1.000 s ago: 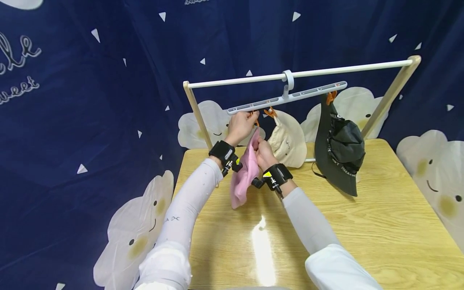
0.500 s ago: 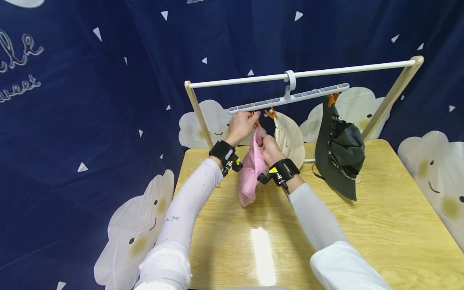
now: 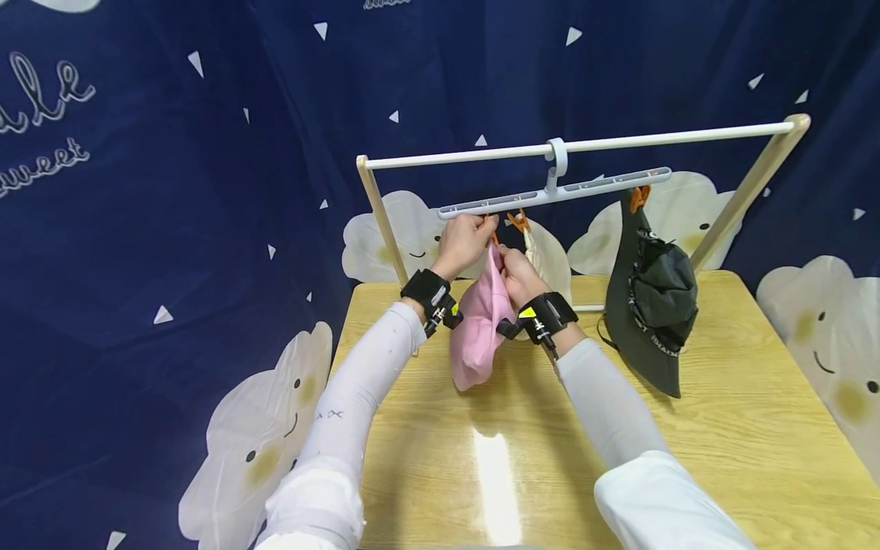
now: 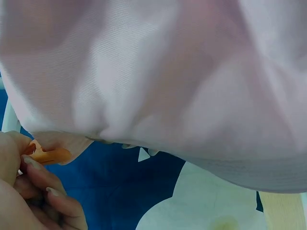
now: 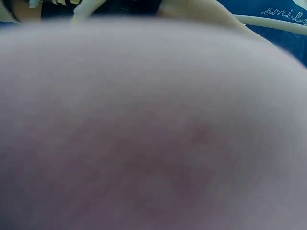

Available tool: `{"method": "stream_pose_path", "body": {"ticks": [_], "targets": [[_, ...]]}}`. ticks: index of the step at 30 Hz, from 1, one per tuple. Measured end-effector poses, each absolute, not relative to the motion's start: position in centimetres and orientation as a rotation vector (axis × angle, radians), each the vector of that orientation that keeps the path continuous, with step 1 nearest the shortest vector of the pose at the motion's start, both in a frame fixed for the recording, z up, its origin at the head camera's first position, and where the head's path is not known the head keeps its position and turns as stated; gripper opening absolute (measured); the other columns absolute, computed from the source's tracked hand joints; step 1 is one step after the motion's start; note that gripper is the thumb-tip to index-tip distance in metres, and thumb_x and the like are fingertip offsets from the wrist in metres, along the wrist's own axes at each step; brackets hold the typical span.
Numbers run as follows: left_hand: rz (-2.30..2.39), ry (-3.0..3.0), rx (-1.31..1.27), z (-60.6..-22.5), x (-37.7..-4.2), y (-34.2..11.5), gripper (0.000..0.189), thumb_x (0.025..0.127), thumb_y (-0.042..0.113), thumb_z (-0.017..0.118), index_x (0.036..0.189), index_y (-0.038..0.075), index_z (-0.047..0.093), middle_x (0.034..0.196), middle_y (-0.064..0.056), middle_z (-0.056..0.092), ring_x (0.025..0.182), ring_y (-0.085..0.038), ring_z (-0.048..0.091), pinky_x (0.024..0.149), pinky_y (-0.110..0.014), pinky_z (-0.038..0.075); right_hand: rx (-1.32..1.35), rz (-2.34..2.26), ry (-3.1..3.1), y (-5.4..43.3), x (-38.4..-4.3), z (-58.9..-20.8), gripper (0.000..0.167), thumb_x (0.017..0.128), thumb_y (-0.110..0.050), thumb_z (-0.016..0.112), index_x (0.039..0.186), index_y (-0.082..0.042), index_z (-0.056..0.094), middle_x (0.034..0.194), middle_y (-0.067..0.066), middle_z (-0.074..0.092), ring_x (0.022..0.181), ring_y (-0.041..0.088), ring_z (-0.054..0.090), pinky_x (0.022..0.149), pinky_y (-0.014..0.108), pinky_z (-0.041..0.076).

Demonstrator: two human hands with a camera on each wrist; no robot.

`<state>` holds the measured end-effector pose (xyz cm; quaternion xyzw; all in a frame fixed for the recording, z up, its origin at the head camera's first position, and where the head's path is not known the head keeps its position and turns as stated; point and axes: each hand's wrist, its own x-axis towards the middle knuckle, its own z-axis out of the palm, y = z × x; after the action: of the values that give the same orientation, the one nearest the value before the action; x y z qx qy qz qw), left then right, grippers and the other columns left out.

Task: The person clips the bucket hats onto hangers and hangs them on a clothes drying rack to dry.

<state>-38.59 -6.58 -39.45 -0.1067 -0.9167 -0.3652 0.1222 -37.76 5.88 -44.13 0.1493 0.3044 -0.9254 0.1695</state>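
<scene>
A pink hat (image 3: 479,328) hangs below the left part of the grey clip hanger (image 3: 598,186), its top edge up at an orange clip (image 4: 50,155). My left hand (image 3: 465,243) pinches that clip between thumb and fingers, just under the hanger bar. On the hat's right side, my right hand (image 3: 520,276) grips its upper edge, fingertips close to the clip. Pink cloth (image 4: 144,72) covers most of the left wrist view. In the right wrist view, blurred fabric (image 5: 153,129) hides the right fingers.
A cream cap (image 3: 550,252) hangs from another orange clip (image 3: 519,221) right behind my right hand. Farther right, a black hat (image 3: 656,298) hangs from a third clip (image 3: 639,198). The hanger hooks on a white rod (image 3: 467,156) with wooden posts, above a wooden table (image 3: 742,428).
My right hand has moved up and to the right, bringing the hat's top edge up to the clip. The hat has swung rightward, covering more of the cream cap. My left hand stays at the clip.
</scene>
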Motion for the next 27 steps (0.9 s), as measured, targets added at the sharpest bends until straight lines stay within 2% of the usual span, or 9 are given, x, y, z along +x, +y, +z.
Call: {"method": "stream_pose_path", "body": {"ticks": [7,12,17,19,22,23,25,26,27], "targets": [[-1.064,-2.682,-0.328,-39.7,-37.9,-5.8,0.056,0.105,0.043,0.059,0.055,0.019,0.051,0.053,0.005,0.044,0.055,-0.017,0.048,0.052,-0.028,0.029,0.465,-2.638,0.917,6.7,-38.2,-44.1,0.034,0.112,-0.004,0.031,0.088,-0.004,0.054,0.073,-0.002,0.049,0.059,0.006,0.047,0.053,0.014,0.040],[-1.080,-2.673,-0.320,-39.7,-37.9,-5.7,0.056,0.104,0.046,0.060,0.055,0.019,0.051,0.053,0.006,0.044,0.054,-0.016,0.048,0.052,-0.028,0.029,0.479,-2.654,0.895,7.0,-38.6,-44.1,0.034,0.113,-0.004,0.032,0.090,-0.004,0.057,0.075,-0.001,0.055,0.063,0.005,0.054,0.057,0.013,0.046],[-1.059,-2.660,-0.186,-40.7,-38.2,-5.9,0.061,0.098,0.053,0.066,0.052,0.019,0.046,0.049,0.008,0.038,0.047,-0.012,0.041,0.047,-0.027,0.026,0.486,-2.640,0.848,7.1,-38.7,-44.2,0.037,0.115,-0.014,0.034,0.093,-0.005,0.064,0.081,-0.001,0.062,0.071,0.008,0.059,0.063,0.018,0.049],[-1.049,-2.651,-0.138,-41.3,-38.3,-6.0,0.060,0.095,0.054,0.068,0.051,0.019,0.046,0.048,0.009,0.038,0.047,-0.011,0.042,0.046,-0.027,0.027,0.487,-2.616,0.866,7.1,-38.6,-44.3,0.038,0.116,-0.021,0.034,0.096,-0.008,0.064,0.084,-0.001,0.062,0.076,0.009,0.056,0.068,0.019,0.048],[-1.051,-2.629,-0.124,-41.8,-38.2,-6.0,0.055,0.094,0.052,0.069,0.053,0.019,0.050,0.049,0.008,0.044,0.051,-0.014,0.050,0.048,-0.029,0.032,0.492,-2.584,0.911,7.2,-38.5,-44.4,0.034,0.115,-0.031,0.036,0.099,-0.013,0.060,0.090,-0.003,0.055,0.082,0.009,0.046,0.077,0.019,0.040],[-1.053,-2.626,-0.123,-41.8,-38.1,-6.0,0.053,0.094,0.051,0.069,0.055,0.019,0.052,0.051,0.008,0.047,0.053,-0.015,0.053,0.050,-0.030,0.035,0.499,-2.575,0.924,7.2,-38.5,-44.4,0.031,0.115,-0.034,0.037,0.101,-0.015,0.057,0.093,-0.004,0.049,0.086,0.009,0.042,0.081,0.020,0.036],[-1.056,-2.626,-0.106,-41.9,-37.9,-6.1,0.049,0.094,0.051,0.070,0.058,0.019,0.057,0.054,0.007,0.053,0.058,-0.017,0.059,0.053,-0.032,0.039,0.487,-2.545,0.959,7.3,-38.4,-44.4,0.025,0.114,-0.037,0.037,0.120,-0.017,0.052,0.121,-0.002,0.049,0.111,0.008,0.042,0.100,0.020,0.031],[-1.052,-2.628,-0.091,-41.9,-37.8,-6.2,0.048,0.094,0.051,0.070,0.060,0.019,0.058,0.056,0.006,0.055,0.060,-0.018,0.061,0.054,-0.033,0.041,0.478,-2.525,0.979,7.3,-38.4,-44.5,0.028,0.114,-0.039,0.037,0.132,-0.020,0.047,0.136,-0.002,0.043,0.127,0.008,0.037,0.109,0.022,0.025],[-1.043,-2.631,-0.075,-41.9,-37.8,-6.3,0.047,0.094,0.051,0.070,0.061,0.019,0.059,0.058,0.006,0.057,0.063,-0.019,0.062,0.056,-0.034,0.042,0.477,-2.510,1.008,7.2,-38.4,-44.5,0.031,0.114,-0.040,0.038,0.139,-0.023,0.042,0.144,-0.004,0.033,0.138,0.008,0.026,0.115,0.026,0.018]]}}
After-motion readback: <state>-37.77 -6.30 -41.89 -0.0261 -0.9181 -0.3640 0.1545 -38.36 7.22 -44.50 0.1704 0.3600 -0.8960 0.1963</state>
